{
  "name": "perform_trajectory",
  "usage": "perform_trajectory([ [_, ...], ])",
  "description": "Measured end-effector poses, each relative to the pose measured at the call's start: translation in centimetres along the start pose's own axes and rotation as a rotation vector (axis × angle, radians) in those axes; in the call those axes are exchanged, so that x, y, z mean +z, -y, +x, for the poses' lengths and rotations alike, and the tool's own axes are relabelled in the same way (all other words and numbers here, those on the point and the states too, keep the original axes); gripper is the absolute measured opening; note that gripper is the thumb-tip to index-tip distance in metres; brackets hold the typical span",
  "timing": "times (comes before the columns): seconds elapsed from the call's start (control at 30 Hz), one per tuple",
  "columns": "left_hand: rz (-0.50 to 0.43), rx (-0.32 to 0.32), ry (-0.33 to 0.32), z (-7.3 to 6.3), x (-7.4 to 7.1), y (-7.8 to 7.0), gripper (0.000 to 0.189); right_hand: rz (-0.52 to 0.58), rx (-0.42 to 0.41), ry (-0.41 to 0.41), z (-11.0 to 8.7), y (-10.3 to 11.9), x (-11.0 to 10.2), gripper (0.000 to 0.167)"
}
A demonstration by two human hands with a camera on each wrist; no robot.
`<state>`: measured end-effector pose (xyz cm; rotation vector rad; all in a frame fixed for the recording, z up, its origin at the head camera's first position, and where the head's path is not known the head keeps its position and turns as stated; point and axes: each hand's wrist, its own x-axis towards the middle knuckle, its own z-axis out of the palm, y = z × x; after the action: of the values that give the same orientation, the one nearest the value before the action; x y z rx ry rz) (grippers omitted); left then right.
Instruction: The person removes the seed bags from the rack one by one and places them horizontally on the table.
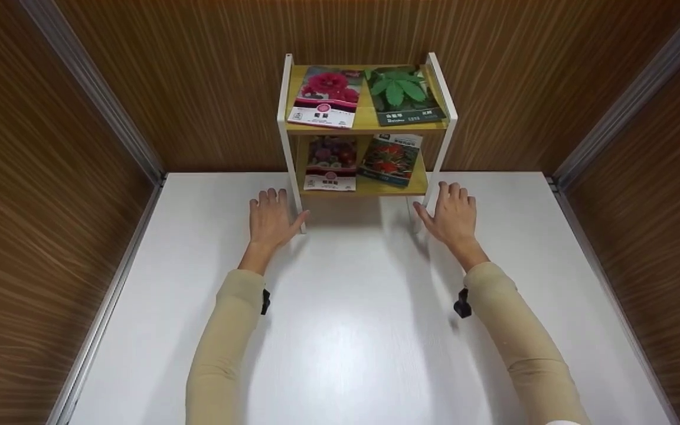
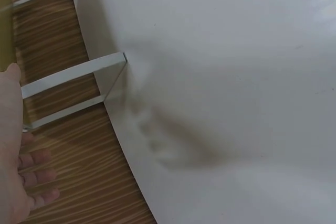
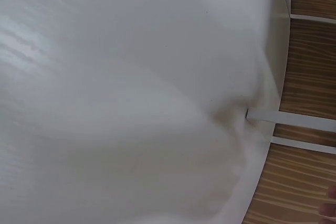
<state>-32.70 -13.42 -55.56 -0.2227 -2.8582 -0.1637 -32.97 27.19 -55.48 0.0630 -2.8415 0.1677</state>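
Note:
A two-tier rack [image 1: 366, 121] with white side frames and yellow shelves stands at the back of the white table. My left hand [image 1: 269, 223] is beside its left front leg, fingers extended along the outer side and thumb spread toward the leg. On the other side, my right hand [image 1: 455, 216] has the same pose by the right front leg. I cannot tell whether either hand touches the frame. The upper shelf carries a pink-flower packet [image 1: 327, 97] and a green-leaf packet [image 1: 404, 97]. Below lie a dark purple-red packet [image 1: 331, 165] and a packet with red produce [image 1: 390, 159].
Wood-grain panels [image 1: 216, 88] rise behind the rack and on both sides, with metal strips along the corners. The white table [image 1: 340, 307] spreads in front of the rack. A small black device [image 1: 463, 304] sits at the right sleeve, another at the left.

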Motion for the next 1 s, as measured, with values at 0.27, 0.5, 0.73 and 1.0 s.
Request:
perform_trajectory([
  [0.27, 0.013, 0.006, -0.002, 0.6, 0.4, -0.5, 0.082, -0.030, -0.017, 0.023, 0.3, 0.4, 0.2, 0.086],
  [0.5, 0.004, 0.008, -0.016, 1.0, 0.6, -0.9, 0.072, -0.083, -0.062, -0.022, 0.6, 0.6, 0.3, 0.074],
  [0.73, -0.006, 0.001, -0.019, 1.4, 0.7, -1.2, 0.068, -0.114, -0.112, -0.062, 0.7, 0.9, 0.2, 0.065],
  [1.0, 0.021, 0.001, -0.018, 1.3, 0.8, -1.5, 0.059, -0.126, -0.103, -0.023, 0.6, 1.0, 0.2, 0.065],
])
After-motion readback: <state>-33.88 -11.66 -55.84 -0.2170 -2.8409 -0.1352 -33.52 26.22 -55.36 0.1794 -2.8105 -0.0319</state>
